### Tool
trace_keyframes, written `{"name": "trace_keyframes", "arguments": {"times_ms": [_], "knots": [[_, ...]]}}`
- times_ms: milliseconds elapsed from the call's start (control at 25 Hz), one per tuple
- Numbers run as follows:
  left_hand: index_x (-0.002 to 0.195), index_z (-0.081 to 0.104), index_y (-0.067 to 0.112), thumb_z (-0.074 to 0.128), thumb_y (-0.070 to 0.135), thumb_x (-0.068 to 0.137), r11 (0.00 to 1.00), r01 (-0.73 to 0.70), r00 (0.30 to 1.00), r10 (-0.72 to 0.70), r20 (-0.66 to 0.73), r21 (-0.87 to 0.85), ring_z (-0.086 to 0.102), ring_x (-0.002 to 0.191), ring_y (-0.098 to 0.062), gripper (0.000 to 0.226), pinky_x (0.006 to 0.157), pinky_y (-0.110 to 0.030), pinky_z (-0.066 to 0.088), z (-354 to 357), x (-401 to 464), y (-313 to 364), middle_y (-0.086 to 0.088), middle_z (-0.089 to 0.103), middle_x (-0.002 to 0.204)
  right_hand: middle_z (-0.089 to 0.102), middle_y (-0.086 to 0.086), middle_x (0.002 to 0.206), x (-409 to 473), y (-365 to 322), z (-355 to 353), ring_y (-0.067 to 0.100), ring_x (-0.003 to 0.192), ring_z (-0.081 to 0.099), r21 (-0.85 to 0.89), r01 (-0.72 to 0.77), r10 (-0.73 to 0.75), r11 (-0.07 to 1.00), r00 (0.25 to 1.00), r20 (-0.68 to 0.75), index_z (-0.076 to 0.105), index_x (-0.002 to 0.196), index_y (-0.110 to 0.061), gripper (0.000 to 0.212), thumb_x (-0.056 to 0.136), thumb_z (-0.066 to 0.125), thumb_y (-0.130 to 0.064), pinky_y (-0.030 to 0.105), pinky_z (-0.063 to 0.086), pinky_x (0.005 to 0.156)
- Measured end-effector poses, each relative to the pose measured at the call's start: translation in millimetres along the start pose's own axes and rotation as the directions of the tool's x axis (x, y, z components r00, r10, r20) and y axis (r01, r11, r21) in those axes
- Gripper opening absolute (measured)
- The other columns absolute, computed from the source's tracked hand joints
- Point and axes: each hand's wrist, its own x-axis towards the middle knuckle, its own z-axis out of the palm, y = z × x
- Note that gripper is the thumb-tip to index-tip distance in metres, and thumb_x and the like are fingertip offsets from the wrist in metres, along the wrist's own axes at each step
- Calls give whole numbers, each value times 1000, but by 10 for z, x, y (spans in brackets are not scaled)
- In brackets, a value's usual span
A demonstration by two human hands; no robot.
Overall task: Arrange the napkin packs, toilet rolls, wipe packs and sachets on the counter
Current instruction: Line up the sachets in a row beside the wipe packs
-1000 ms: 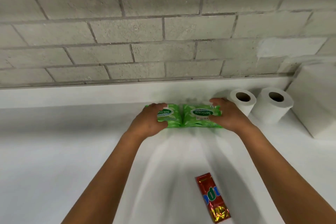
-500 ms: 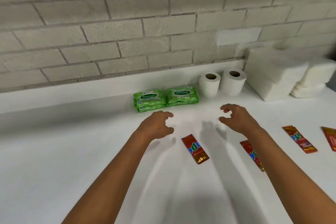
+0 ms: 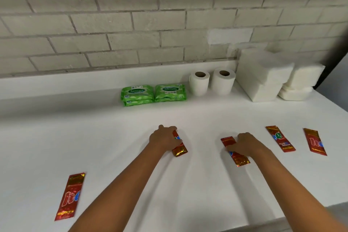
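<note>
Both hands have dropped from hovering above the counter half a second ago onto two red sachets, and a second earlier they were pressed against the green wipe packs at the back. On the white counter (image 3: 47, 137), the left hand (image 3: 164, 138) lies over the upper part of a red and gold sachet (image 3: 180, 149), fingers curved down across it; whether they pinch it or only press on it is hard to tell from this angle. Its gold lower end pokes out below the hand. To the right, the right hand (image 3: 244, 144) covers the middle of another red sachet (image 3: 237, 158), which shows above and below the fingers and lies tilted.

Three more sachets lie untouched. One (image 3: 70, 196) sits near the front edge, well left of the left forearm. Two others, the nearer (image 3: 280, 138) and the farther (image 3: 315, 141), lie side by side to the right of the right hand.

Along the back, against a grey brick wall (image 3: 131, 24), things stand in a row. Two stacks of green Sanicare wipe packs (image 3: 153, 94) touch each other. Just right of them stand two upright toilet rolls (image 3: 211, 82), close together. Farther right, white napkin packs (image 3: 263, 75) are piled in two stacks in the corner.
</note>
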Motion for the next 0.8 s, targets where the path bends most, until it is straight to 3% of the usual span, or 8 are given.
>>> {"name": "trace_keyframes", "arguments": {"times_ms": [160,280,360,520,640,760,800], "knots": [[140,37,36,48,48,89,999,38,993,-34,-113,37,33,130,-35,53,100,-39,39,281,7,207,-14,24,147,36,13,136,64,109,224,32,124,36,-38,135,-139,990,981,-138,37,135,-11,59,86,56,-38,39,41,97],[131,51,18,42,27,95,997,26,985,-14,-172,68,42,125,-29,38,98,-33,39,377,-2,326,-11,45,136,39,13,135,160,196,226,31,122,38,24,191,-183,981,965,-188,40,136,-15,53,87,58,-27,41,41,99],[126,57,10,41,12,94,1000,-7,977,0,-215,-30,49,122,-27,36,97,-31,41,440,0,348,-11,51,135,40,13,133,211,229,233,31,121,41,52,182,-171,982,970,-171,42,134,-15,52,86,60,-24,43,42,99],[127,57,12,60,4,85,929,10,957,-116,-264,-370,38,135,-23,43,104,-26,33,460,11,305,-12,32,150,47,13,127,273,179,251,31,118,48,40,138,-131,990,982,-135,41,129,-10,47,85,56,-18,42,43,96],[133,50,11,75,10,75,904,62,952,-180,-246,-423,44,129,-24,63,107,-25,30,427,10,283,-13,47,139,54,13,120,334,169,228,31,112,53,93,134,-125,987,987,-102,45,119,-7,40,82,57,-14,40,45,92],[124,59,9,76,9,72,881,50,944,-196,-266,-471,51,123,-23,54,108,-26,36,432,-43,280,-11,57,131,59,12,103,357,204,229,30,97,56,145,203,-190,968,977,-100,48,89,-12,9,82,54,-12,40,46,87],[121,61,9,76,8,72,882,37,944,-186,-274,-471,52,121,-23,51,107,-27,37,433,-72,275,-10,59,129,57,10,96,345,215,234,28,92,55,151,228,-214,962,971,-103,44,82,-13,8,83,52,-12,39,46,85]]}}
